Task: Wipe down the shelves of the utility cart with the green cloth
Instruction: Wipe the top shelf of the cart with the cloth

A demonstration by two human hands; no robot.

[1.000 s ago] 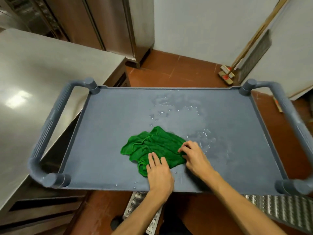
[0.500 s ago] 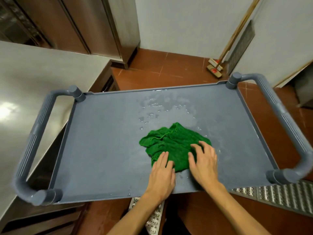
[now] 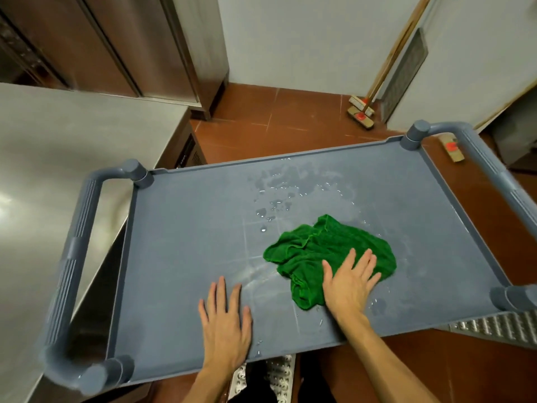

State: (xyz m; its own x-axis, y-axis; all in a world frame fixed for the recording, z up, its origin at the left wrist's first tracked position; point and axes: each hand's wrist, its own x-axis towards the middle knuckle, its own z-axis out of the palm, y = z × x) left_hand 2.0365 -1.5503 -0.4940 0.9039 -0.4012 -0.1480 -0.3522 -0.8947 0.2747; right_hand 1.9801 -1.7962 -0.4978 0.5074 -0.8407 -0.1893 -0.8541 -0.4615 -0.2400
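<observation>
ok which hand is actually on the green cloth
The right hand: its palm and spread fingers press on the green cloth. The left hand lies flat on the bare cart shelf, apart from the cloth.

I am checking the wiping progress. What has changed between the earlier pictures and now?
The green cloth slid toward the cart's right side, pushed by the right hand, which lies flat on it. The left hand let go of the cloth and now rests flat on the bare top shelf. Water drops at the far side remain unwiped.
</observation>
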